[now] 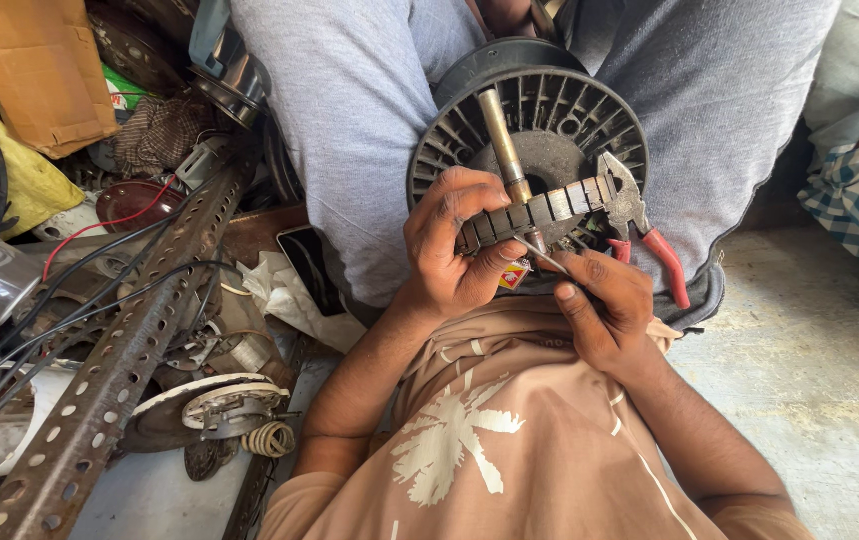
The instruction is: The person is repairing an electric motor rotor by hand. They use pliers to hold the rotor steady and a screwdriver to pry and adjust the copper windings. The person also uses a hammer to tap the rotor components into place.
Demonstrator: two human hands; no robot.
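Our left hand (454, 245) pinches the slotted metal core (534, 213) at the centre; our right hand (599, 305) pinches one thin strip (541, 257) against it. One black spool (534, 120) sits behind at 12 o'clock, one red-handled pliers (639, 225) at 3, one perforated angle bar (129, 340) at 9 among tangled wires (69, 300).

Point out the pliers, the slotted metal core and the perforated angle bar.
pliers (649, 245): head view, red handle near the pivot
slotted metal core (539, 210): head view, middle of its toothed edge
perforated angle bar (119, 370): head view, mid-length face
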